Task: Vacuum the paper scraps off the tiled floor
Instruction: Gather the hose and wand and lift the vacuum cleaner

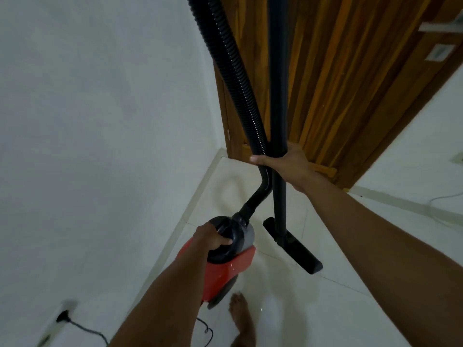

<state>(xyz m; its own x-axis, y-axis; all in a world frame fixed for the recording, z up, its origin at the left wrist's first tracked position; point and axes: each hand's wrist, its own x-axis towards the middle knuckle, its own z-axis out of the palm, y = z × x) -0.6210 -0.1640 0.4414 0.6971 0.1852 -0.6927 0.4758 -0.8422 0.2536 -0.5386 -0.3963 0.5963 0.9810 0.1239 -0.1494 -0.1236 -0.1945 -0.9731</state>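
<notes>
A bare foot point(240, 314) stands on the tiled floor point(325, 309) beside the red vacuum point(225, 274), close to the white wall point(100, 121). The left hand point(213, 237) grips its black handle point(236, 249). The right hand point(288, 164) clasps the wand point(278, 96) and hose point(230, 71) together. Open tiles spread rightward to the wooden door point(350, 83).

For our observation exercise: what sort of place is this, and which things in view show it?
Probably a room in a home: a wooden door set in white walls, a glossy white tiled floor, and a red canister vacuum cleaner.
</notes>
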